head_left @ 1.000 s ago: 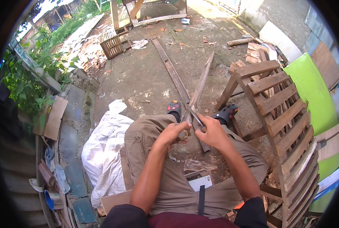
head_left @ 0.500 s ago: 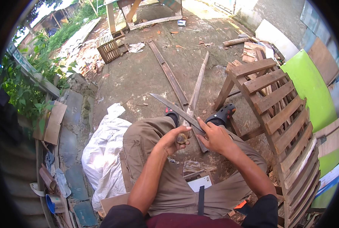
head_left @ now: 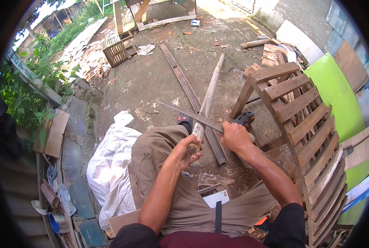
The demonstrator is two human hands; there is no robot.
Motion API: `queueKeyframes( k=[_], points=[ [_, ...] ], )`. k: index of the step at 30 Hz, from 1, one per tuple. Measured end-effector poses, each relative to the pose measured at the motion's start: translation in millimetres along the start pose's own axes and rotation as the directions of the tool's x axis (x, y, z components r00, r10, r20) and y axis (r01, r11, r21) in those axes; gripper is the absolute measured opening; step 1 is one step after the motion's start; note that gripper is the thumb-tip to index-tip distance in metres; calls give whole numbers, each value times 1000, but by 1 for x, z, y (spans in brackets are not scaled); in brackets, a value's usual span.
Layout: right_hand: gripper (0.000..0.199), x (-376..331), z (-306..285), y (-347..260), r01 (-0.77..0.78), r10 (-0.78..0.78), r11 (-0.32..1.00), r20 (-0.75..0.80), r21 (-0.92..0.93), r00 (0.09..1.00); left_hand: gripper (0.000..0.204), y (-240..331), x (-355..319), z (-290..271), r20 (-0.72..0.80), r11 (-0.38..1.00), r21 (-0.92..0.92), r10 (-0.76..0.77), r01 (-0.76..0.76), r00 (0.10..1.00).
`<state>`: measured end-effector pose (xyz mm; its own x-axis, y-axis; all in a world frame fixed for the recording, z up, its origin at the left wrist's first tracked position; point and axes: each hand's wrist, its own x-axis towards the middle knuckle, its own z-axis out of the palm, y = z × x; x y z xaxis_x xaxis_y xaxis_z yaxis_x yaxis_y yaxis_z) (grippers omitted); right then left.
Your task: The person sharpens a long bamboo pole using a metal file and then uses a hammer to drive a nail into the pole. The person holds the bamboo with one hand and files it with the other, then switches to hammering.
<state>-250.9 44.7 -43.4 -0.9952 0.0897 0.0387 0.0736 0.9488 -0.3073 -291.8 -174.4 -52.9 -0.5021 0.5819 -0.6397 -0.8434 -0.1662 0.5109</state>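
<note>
My left hand (head_left: 187, 151) is wrapped round the near end of a long wooden pole (head_left: 212, 89), which tapers away from me toward the far ground. In my closed right hand (head_left: 236, 137) is the handle of a machete (head_left: 186, 113). Its long grey blade points to the far left and lies across the pole just beyond my left hand; whether it touches the wood I cannot tell. Beneath both runs a long brown grooved strip (head_left: 180, 78) on the ground, from the far left toward my right knee.
A slatted wooden rack (head_left: 300, 111) leans close to my right arm. At my left lies a white cloth (head_left: 112, 165) beside a low block wall (head_left: 79, 144). Farther off are a slatted crate (head_left: 115, 51), scrap wood (head_left: 271, 56) and a bright green panel (head_left: 333, 95).
My right hand has shifted right and now grips the handle, its fingers off the blade. The blade has turned more edge-on. The pole's near end has moved slightly left.
</note>
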Motion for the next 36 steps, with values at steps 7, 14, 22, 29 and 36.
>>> queueKeyframes(
  k=[7, 14, 22, 29, 36],
  points=[
    [21, 8, 3, 3, 28, -28, 1000, -15, 8, 999, 26, -6, -2, 9, -34, 997, 78, 10, -7, 999],
    [24, 6, 4, 2, 45, -45, 999, -31, -14, 998, 35, -7, -6, 8, -19, 997, 70, -15, 17, 1000],
    [28, 3, 2, -4, 53, -53, 999, -10, 6, 999, 36, -2, -2, 6, -17, 997, 70, -16, 18, 1000],
    [25, 6, 3, 0, 16, -16, 999, 6, -32, 1000, 34, -1, -7, 0, 38, 994, 94, -65, 61, 997],
    [30, 10, 8, 8, -50, 25, 978, 121, 205, 992, 32, -4, -4, 12, -18, 988, 156, -9, 12, 1000]
  ],
)
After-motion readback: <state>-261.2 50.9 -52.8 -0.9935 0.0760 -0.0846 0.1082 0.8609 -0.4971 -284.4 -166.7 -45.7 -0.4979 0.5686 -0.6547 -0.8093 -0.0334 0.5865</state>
